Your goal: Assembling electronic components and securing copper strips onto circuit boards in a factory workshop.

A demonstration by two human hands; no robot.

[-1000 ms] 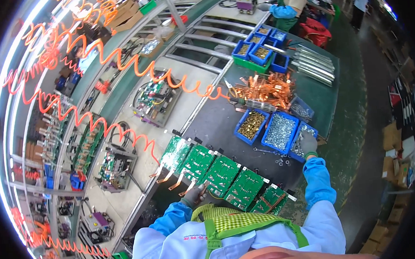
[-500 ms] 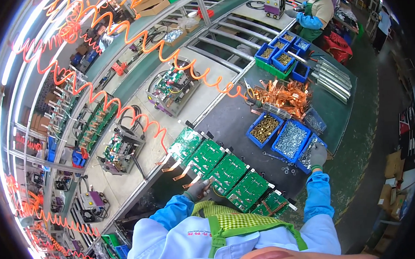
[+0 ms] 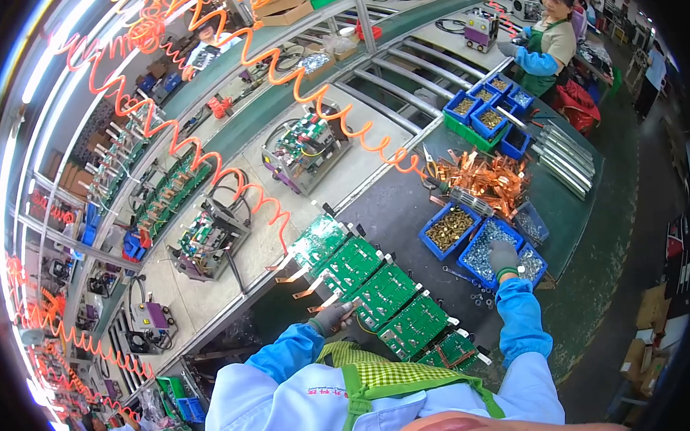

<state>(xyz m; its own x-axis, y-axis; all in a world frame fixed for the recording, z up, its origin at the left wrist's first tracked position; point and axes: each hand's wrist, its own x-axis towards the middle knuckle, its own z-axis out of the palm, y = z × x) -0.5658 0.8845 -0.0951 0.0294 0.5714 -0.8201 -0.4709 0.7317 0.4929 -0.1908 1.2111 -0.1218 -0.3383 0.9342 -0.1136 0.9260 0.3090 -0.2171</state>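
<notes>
Factory assembly hall under bright strip lighting

Long pale workbenches [image 3: 210,291] run beside a dark mat-covered table [image 3: 406,205]; orange coiled air hoses [image 3: 204,156] hang overhead; a green floor [image 3: 623,226] borders the line; a light strip [image 3: 8,168] glows at left.

Bright, even overhead light; white glare along the left rim, strong fisheye bending, dark corners.

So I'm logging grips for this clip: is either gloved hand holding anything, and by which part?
The left hand rests on the near edge of a green circuit board. The right hand reaches into a blue bin of screws; any grasp is hidden.
</notes>
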